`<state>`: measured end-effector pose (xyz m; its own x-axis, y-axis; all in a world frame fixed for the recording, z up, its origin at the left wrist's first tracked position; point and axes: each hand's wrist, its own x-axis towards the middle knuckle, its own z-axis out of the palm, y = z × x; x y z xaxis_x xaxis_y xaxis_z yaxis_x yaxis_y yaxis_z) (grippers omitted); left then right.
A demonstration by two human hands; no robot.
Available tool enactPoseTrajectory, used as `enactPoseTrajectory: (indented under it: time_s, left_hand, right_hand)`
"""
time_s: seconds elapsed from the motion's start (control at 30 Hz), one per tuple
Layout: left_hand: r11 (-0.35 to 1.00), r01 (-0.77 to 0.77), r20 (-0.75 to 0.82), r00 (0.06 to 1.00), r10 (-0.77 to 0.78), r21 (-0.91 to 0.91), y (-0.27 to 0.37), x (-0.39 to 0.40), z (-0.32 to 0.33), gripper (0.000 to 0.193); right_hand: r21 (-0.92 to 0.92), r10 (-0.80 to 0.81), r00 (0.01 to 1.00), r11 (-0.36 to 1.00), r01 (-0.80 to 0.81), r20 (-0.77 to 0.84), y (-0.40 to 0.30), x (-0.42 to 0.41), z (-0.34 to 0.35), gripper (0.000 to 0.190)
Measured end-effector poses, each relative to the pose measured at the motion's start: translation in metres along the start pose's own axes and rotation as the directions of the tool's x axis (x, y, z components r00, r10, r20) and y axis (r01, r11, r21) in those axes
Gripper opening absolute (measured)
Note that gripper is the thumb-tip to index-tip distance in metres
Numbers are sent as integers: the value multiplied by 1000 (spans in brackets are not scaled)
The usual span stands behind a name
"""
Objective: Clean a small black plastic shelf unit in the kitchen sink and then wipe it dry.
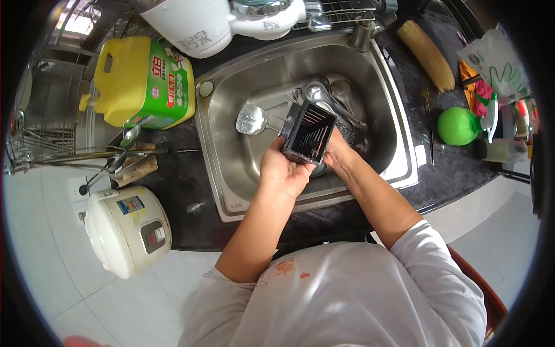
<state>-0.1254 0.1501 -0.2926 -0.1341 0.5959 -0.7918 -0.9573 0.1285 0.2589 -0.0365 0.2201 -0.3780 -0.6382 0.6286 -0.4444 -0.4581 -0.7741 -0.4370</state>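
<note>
Over a stainless steel sink (243, 160), both hands grip a black slotted box-shaped holder (308, 132), its slotted hollow turned up toward me. My left hand (282, 169) is closed around the holder's lower left corner. On the opposite side, my right hand (336, 147) supports it, its fingers partly hidden behind the holder. Below in the basin lie a metal spatula (252, 120) with a wet, speckled blade, a ladle (315, 92) and several other metal utensils. A dark, speckled scouring pad or similar thing (346, 132) shows beside my right hand.
Left of the sink stands a yellow detergent jug (125, 78), with a white rice cooker (125, 230) nearer me. A white appliance (190, 26) is behind the basin. On the right counter are a dried loofah (427, 56), a thin stick (430, 130) and a green spray bottle (459, 126).
</note>
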Motion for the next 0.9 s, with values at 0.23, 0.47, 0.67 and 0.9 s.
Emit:
enactPoseTrajectory:
  time_s: [0.23,0.47,0.67,0.9]
  left_hand:
    - [1000,-20,-27,999,21,24,-1,-1,-7,26]
    - [993,-65,-73,995,72,101,3,-6,-12,24]
    - [987,-78,-43,995,85,137,6,-3,-13,32]
    - [999,19,60,998,-22,43,-4,-4,-12,29]
  right_hand:
    - [174,133,972,980,-100,-194,13,0,6,20]
    - [219,213,977,952,-212,20,10,4,-13,30]
    - [184,217,974,956,-227,71,8,3,-13,20]
    - [252,202,979,947,-199,15,12,1,-6,12]
